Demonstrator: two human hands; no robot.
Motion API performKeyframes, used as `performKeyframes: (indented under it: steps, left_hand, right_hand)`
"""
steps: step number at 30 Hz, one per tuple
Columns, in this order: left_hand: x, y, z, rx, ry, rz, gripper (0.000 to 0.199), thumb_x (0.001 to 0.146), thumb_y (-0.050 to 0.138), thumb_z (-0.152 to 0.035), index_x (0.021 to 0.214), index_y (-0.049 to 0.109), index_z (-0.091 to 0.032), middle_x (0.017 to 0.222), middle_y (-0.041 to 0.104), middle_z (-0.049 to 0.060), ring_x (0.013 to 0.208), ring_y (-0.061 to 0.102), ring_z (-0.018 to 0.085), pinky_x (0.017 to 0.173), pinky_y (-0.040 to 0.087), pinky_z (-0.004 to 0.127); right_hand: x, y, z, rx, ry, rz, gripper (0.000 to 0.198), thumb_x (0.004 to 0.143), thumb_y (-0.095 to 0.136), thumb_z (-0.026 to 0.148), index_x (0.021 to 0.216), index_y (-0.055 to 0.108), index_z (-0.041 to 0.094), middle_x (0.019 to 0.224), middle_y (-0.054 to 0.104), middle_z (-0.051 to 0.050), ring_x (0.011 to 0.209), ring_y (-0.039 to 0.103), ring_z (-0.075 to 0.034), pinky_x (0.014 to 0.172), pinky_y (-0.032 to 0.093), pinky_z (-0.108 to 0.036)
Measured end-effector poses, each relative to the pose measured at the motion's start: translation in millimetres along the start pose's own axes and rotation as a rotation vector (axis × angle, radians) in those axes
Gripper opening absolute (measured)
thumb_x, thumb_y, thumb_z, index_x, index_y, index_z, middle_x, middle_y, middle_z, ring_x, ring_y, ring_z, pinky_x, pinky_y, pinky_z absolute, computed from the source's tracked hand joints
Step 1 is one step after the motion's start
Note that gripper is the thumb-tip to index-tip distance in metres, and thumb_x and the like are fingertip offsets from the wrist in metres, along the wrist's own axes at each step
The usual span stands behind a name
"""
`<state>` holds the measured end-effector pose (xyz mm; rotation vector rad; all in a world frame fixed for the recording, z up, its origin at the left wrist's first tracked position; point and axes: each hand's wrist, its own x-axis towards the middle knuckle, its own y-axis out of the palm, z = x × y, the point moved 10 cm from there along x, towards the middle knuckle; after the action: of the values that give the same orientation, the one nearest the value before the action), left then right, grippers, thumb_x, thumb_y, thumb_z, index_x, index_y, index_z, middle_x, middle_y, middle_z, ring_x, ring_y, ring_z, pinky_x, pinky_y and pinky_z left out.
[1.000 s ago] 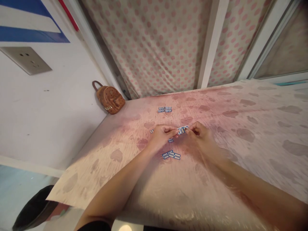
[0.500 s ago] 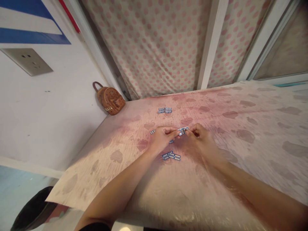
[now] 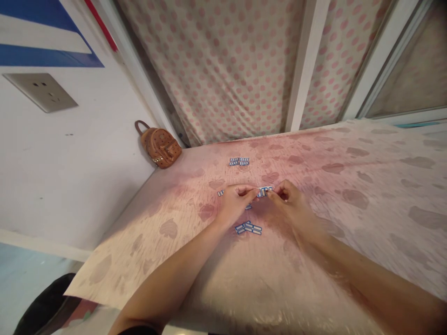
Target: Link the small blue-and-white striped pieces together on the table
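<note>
Between my two hands is a small white strip with blue-outlined rectangles (image 3: pixel 264 191), held a little above the table. My left hand (image 3: pixel 237 197) is closed, its thumb and fingers pinching the strip's left end. My right hand (image 3: pixel 289 197) pinches the right end with thumb and forefinger. Nearer to me lie several pale, blue-edged pieces (image 3: pixel 253 227), partly overlapping. Another small blue-edged piece (image 3: pixel 248 207) peeks out beside my left hand. To that hand's left, a similar piece (image 3: pixel 220 193) is partly hidden by it.
Farther back on the patterned tablecloth (image 3: pixel 167 228) sits a group of small blue-and-white pieces (image 3: pixel 239 161). A brown mini backpack (image 3: pixel 161 145) leans against the wall at the far left corner. A dotted curtain (image 3: pixel 223 70) hangs behind the table. A dark rounded object (image 3: pixel 45 302) stands below the left edge.
The strip has shifted slightly left and turned a little flatter between my fingers. Both hands keep their pinch. The view has tilted slightly.
</note>
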<state>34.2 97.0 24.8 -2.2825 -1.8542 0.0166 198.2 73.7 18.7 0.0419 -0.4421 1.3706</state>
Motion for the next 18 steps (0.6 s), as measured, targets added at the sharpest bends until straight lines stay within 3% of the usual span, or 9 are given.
performKeyframes:
  steps: [3,8,18]
  left_hand:
    - [-0.6,-0.8,-3.2,0.018,0.019,-0.012,0.016,0.087,0.069,-0.027,0.082,0.079,-0.016,0.074,0.074,0.005,0.067,0.065,0.015,0.063,0.047,0.024]
    - [-0.8,0.5,-3.9,0.014,0.044,-0.005,0.019,0.087,0.07,-0.03,0.08,0.077,-0.014,0.073,0.073,0.005,0.066,0.064,0.014,0.063,0.045,0.024]
    - [-0.9,0.3,1.2,-0.03,0.035,-0.022,0.015,0.082,0.073,-0.029,0.08,0.077,-0.014,0.074,0.074,0.006,0.066,0.065,0.015,0.063,0.046,0.024]
  right_hand:
    - [1.8,-0.7,1.6,0.047,-0.014,0.003,0.023,0.087,0.06,0.046,0.084,0.055,0.023,0.078,0.059,-0.001,0.074,0.054,-0.019,0.067,0.039,-0.033]
    - [3.4,6.0,7.8,0.069,-0.055,0.094,0.025,0.089,0.056,0.041,0.073,0.055,0.022,0.068,0.052,0.002,0.065,0.047,-0.017,0.062,0.034,-0.031]
    - [2.3,5.9,5.7,0.067,-0.044,0.07,0.023,0.088,0.057,0.039,0.072,0.055,0.022,0.065,0.051,0.002,0.061,0.047,-0.016,0.059,0.034,-0.031]
